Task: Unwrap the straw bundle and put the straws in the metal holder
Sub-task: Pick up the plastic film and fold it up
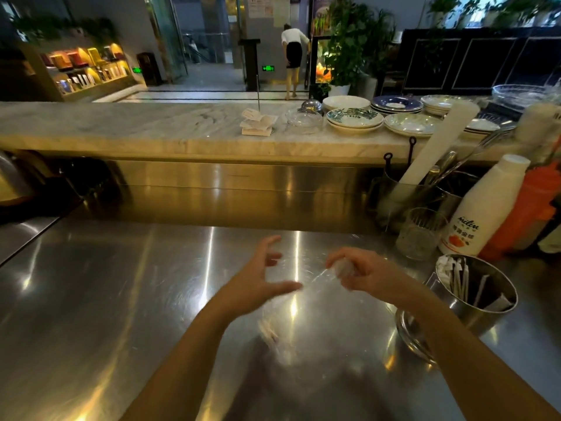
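My right hand [361, 273] is closed on the crumpled top of a clear plastic wrapper [282, 326], which hangs blurred above the steel counter [136, 299]. Something pinkish shows at the wrapper's lower end. My left hand [258, 284] is just left of the wrapper with its fingers spread and its thumb pointing at the stretched film; I cannot tell whether it touches. The round metal holder [498, 311] stands to the right of my right forearm and contains several paper-wrapped straws [458, 279].
A small metal bowl [408, 335] sits partly under my right forearm. Behind the holder stand a ribbed glass [420, 235], a white bottle [482, 214], an orange bottle [528, 214] and a utensil container [394, 205]. Stacked plates [353, 120] line the raised marble ledge.
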The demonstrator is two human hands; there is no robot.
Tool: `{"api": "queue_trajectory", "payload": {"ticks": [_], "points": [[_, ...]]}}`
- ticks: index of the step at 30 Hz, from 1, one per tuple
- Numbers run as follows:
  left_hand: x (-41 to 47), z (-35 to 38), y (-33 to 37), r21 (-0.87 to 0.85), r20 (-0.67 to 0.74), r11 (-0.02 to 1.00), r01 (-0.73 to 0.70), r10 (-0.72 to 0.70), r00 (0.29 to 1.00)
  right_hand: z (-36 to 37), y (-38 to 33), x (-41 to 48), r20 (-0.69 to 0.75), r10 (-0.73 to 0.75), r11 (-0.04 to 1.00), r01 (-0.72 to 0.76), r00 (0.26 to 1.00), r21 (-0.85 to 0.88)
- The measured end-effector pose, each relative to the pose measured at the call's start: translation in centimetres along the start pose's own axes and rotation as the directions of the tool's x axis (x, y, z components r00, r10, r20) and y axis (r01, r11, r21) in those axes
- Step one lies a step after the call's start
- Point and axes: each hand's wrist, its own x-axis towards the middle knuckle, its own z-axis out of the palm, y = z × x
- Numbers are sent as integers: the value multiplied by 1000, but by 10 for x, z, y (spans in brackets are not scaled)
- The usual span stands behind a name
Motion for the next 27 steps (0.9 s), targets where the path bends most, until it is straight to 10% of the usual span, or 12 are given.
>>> {"api": "queue_trajectory", "payload": {"ticks": [4,17,27], "points": [[1,34,9,91,246,996,-6,-17,969,5,-26,9,148,-89,983,111,985,-148],[0,24,-13,-578,-110,813,-71,8,994,6,18,-20,-129,131,856,-46,983,515],[4,29,-17,-681,-147,732,-23,-105,984,43,36,-21,-90,171,811,-88,981,578]]}}
